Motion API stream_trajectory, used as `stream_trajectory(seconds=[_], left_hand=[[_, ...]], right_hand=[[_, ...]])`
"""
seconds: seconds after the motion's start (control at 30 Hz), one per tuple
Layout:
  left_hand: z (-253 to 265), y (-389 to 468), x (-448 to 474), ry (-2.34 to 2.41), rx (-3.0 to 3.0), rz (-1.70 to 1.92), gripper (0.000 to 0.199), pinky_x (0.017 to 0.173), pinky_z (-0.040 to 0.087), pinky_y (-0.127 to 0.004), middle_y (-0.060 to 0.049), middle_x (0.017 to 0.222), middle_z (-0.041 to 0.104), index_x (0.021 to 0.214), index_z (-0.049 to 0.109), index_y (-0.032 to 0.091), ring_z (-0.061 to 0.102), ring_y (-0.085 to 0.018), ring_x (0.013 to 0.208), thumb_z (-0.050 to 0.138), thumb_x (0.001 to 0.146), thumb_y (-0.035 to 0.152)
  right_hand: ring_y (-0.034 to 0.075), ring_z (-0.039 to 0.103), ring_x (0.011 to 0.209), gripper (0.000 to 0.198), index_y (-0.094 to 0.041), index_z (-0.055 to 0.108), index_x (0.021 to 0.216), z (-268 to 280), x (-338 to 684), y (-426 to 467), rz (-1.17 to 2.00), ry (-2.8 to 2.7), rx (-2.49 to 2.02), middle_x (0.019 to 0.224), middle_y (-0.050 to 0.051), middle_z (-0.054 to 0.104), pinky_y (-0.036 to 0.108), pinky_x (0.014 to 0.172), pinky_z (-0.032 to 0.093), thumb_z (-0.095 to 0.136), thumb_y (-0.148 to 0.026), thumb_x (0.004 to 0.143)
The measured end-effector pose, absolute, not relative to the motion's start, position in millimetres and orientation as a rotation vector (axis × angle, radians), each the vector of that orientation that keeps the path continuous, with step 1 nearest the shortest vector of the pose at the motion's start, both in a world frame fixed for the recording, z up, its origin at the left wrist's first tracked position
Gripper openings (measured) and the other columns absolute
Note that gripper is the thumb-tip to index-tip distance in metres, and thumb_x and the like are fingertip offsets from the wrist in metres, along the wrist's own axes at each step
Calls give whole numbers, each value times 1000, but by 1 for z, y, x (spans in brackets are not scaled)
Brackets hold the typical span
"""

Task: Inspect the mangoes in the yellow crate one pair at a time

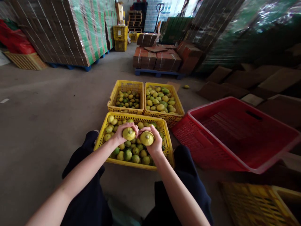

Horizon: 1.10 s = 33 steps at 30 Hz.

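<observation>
My left hand [121,131] is closed round a yellow-green lemon [129,134], its stem end facing me. Beside it, my right hand [156,141] grips a second lemon [147,138] the same way. Both hands are close together above the near yellow crate [141,165], which holds many yellow and green lemons [135,158]. Behind it stand two more yellow crates: the left one [125,82] contains smaller, greener fruit [127,99], and the right one [177,117] is filled higher with larger yellow lemons [161,107].
To the right, a large red crate [211,138] tilts on its side edge near flattened cardboard [277,78]. Another yellow crate [249,201] lies at lower right. One loose lemon [186,87] is on the floor. Cardboard stacks [168,61] on a blue pallet [156,73] stand farther back.
</observation>
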<state>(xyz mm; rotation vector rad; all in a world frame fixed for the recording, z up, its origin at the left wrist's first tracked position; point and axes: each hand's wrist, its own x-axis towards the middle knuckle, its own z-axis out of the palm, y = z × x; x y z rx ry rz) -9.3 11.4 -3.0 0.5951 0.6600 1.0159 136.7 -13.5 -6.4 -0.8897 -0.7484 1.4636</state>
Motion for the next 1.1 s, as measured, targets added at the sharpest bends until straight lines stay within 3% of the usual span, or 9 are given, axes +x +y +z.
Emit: stream_trajectory(seconds=[0.13,0.23,0.4,0.53,0.67,0.87,1.0,1.1], left_hand=[[-3,16,-1,757,372,1063,29,66,56,-32,-6,60,65,65,68,17,69,-22,67,67,86,36],[-5,18,5,864,141,1162,25,69,60,-33,-6,72,70,80,69,18,71,-22,75,66,89,41],[0,16,7,939,-17,1312,15,64,59,-26,-1,71,66,87,64,18,65,-15,63,60,93,32],[7,15,8,889,-110,1306,12,59,59,-24,-1,71,64,85,58,18,64,-14,62,63,92,26],[5,16,10,822,-160,1240,12,54,58,-23,-3,72,64,92,62,17,64,-15,62,58,96,27],[4,16,4,834,-172,1297,18,52,57,-22,-1,73,67,94,66,19,65,-13,59,49,98,20],[10,14,-2,827,-233,1307,19,57,60,-24,-1,71,66,90,65,19,67,-14,61,48,97,24],[15,11,-4,848,-264,1327,17,60,62,-25,-1,70,66,91,64,19,67,-14,62,49,96,24]], right_hand=[[25,73,72,51,-22,69,61,-13,137,-8,1478,-543,-1000,62,3,71,34,60,59,67,-71,73],[22,72,69,42,-22,69,72,-19,136,-4,1434,-392,-1085,66,1,72,29,52,55,74,-63,73],[15,64,55,26,-22,67,82,-19,138,-2,1497,-237,-995,69,-4,72,23,43,47,84,-32,64],[16,65,54,19,-21,66,82,-16,144,1,1619,-87,-968,66,-2,71,25,47,51,80,-30,73],[17,69,61,10,-21,65,82,-14,143,2,1689,-36,-881,69,0,73,27,54,55,70,-29,85],[18,68,62,15,-22,66,86,-17,137,4,1733,-8,-832,74,1,74,30,54,55,56,-29,94],[18,63,54,27,-20,67,85,-25,139,5,1768,32,-873,64,3,69,25,42,45,48,-34,98],[18,61,52,31,-20,66,84,-27,140,4,1764,79,-924,62,4,67,26,44,49,45,-37,98]])
